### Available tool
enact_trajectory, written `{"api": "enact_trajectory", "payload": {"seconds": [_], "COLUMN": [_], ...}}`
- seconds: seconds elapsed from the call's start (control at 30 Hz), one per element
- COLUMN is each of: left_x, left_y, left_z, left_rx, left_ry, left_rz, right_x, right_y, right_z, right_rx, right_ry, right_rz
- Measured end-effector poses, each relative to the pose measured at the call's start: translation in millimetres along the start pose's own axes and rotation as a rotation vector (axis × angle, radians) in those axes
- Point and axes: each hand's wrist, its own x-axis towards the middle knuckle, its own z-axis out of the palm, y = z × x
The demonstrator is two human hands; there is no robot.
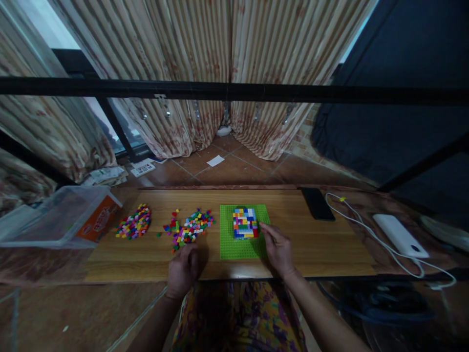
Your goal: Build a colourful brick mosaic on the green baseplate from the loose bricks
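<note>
Wooden tabletop [315, 249], squarish multicoloured brick patch [245, 224], green studded baseplate [234, 250]

The light was dim; pale daylight showed at a window [53, 22] beyond and left of the green baseplate [227, 250], with faint glare on the tabletop [245, 270] just in front of it.

Gap between baseplate [238, 250] and phone [317, 204], bricks [192, 226] leftward

Across the board [330, 259], left to right — outer brick pile [135, 223], inner brick pile [190, 227], then the baseplate [238, 250] bearing the brick build [244, 225]; the phone [318, 204] straddles the right edge. Beyond the ends — box [104, 217] at left, power bank [397, 233] at right.
</note>
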Motion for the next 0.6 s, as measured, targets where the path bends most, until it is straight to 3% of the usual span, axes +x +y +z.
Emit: {"api": "enact_trajectory", "payload": {"seconds": [0.17,0.27,0.43,0.6], "left_x": [-1.9,-10.4,-32.9,-27.8], "left_y": [12.0,4.2,-18.2,-16.0], "left_z": [-30.0,-48.1,-55.4,-50.2], "left_rx": [-0.058,-0.024,0.095,0.198], "left_ry": [0.098,0.142,0.031,-0.079], "left_rz": [-0.154,-0.270,-0.379,-0.466], "right_x": [-15.3,-31.8,-41.2,-35.1], "right_y": [6.9,21.9,41.3,42.0], "right_z": [-19.9,-37.4,-55.4,-49.8], "right_rx": [-0.058,-0.162,-0.311,-0.376], "right_ry": [0.060,0.132,0.136,0.100], "right_rz": [0.071,0.166,0.260,0.311]}}
